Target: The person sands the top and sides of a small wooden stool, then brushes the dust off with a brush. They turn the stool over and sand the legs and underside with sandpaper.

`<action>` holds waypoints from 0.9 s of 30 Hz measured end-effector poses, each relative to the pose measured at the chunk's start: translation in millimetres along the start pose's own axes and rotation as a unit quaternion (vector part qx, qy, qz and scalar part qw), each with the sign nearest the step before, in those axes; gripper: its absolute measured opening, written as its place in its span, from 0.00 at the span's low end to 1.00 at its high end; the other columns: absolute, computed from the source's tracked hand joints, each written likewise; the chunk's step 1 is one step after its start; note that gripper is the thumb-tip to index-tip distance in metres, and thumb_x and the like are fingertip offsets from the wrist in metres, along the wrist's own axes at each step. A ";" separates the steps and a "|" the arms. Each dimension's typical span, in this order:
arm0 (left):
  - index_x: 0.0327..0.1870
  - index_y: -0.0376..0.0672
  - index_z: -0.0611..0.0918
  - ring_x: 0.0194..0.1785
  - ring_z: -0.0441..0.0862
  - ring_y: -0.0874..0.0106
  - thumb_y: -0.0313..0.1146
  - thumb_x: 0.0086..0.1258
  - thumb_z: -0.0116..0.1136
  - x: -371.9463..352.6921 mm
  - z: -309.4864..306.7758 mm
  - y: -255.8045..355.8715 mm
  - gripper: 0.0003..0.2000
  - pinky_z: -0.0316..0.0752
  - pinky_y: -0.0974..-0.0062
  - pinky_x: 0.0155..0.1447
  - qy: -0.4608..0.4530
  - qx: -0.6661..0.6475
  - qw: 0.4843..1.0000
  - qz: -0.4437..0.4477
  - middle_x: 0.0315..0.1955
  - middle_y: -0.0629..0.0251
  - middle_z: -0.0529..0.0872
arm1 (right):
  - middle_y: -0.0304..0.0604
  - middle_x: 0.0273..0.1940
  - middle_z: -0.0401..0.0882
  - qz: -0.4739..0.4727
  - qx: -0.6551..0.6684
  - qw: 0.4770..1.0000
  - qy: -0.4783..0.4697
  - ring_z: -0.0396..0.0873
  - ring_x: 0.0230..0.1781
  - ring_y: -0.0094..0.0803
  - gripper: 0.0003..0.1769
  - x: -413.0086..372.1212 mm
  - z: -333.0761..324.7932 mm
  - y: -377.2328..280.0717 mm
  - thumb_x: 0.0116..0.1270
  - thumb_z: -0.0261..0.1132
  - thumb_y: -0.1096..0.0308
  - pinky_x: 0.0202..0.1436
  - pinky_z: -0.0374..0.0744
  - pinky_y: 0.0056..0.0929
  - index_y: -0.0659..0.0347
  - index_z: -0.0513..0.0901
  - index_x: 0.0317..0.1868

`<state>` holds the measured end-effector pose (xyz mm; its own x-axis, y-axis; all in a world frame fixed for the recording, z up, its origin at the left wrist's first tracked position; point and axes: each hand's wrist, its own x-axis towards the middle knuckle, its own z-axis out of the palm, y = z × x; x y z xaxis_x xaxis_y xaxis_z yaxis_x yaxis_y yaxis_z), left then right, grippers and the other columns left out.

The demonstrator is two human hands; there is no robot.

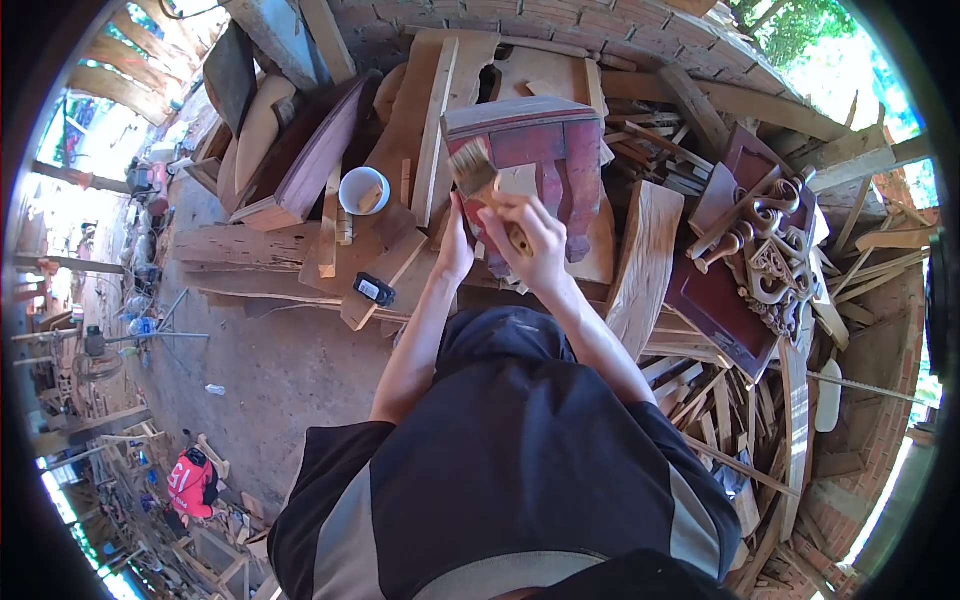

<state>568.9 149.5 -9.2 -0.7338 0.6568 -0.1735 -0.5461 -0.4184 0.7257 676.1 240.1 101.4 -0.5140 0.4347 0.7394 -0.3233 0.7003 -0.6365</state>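
A flat wooden brush (473, 170) with pale bristles is held by its handle in my right hand (532, 235), the bristles against the edge of a small red-painted wooden piece (520, 138) with curved legs. My left hand (457, 245) is raised at the left side of that piece, its fingers pointing up and seemingly resting against it; what they grip is hidden. To the left, a white cup (363, 191) holds a light-coloured object. A small black device (374, 290) lies on a wood strip near the front edge of the boards.
Planks (250, 245) and a thick dark board (300, 175) lie left. Carved scrollwork (770, 265) rests on dark red panels (712, 305) at right, above scrap wood. A person in a red shirt (190, 482) is low on the far left.
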 end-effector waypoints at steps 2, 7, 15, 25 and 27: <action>0.68 0.47 0.75 0.61 0.80 0.72 0.58 0.85 0.33 4.1 -7.9 -3.0 0.28 0.70 0.70 0.69 -0.015 0.006 1.000 0.000 0.56 0.70 0.84 | 0.46 0.32 0.84 -0.032 -0.051 0.996 -0.067 0.82 0.23 0.41 0.13 -7.2 -3.3 0.7 0.61 0.74 0.78 0.26 0.79 0.31 0.62 0.76 0.26; 0.59 0.41 0.79 0.52 0.85 0.69 0.60 0.85 0.29 10.4 1.1 11.4 0.31 0.75 0.67 0.63 -0.075 0.016 0.997 -0.010 0.47 0.64 0.88 | 0.43 0.22 0.74 0.005 -0.124 0.978 -0.169 0.78 0.19 0.44 0.17 -13.7 -14.8 -14.6 0.66 0.68 0.72 0.23 0.76 0.38 0.59 0.70 0.23; 0.71 0.46 0.73 0.68 0.73 0.73 0.60 0.85 0.32 17.3 -2.6 4.1 0.31 0.61 0.67 0.75 0.001 0.012 1.000 -0.012 0.63 0.68 0.80 | 0.47 0.28 0.77 -0.014 0.009 0.999 -0.037 0.77 0.21 0.39 0.11 22.6 -16.6 -11.0 0.65 0.70 0.79 0.26 0.75 0.33 0.66 0.75 0.28; 0.71 0.37 0.70 0.66 0.74 0.72 0.59 0.84 0.40 24.5 -21.9 -8.3 0.32 0.65 0.68 0.73 -0.039 0.110 0.993 0.025 0.64 0.63 0.78 | 0.45 0.29 0.78 0.090 -0.045 0.971 -0.217 0.81 0.23 0.45 0.10 -11.1 -39.1 -9.2 0.66 0.68 0.75 0.28 0.78 0.36 0.62 0.76 0.29; 0.72 0.38 0.69 0.67 0.73 0.72 0.59 0.83 0.40 24.1 -20.8 -7.1 0.33 0.64 0.67 0.74 -0.029 0.065 0.997 0.001 0.65 0.63 0.78 | 0.46 0.28 0.78 0.093 -0.007 0.986 -0.141 0.80 0.22 0.42 0.11 -2.7 -28.6 -11.2 0.67 0.68 0.76 0.27 0.77 0.35 0.64 0.75 0.28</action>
<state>546.7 155.3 -32.4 -0.7081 0.6928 -0.1365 -0.4851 -0.3368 0.8070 703.8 247.2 112.8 -0.7647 0.3820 0.5190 -0.1934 0.6323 -0.7502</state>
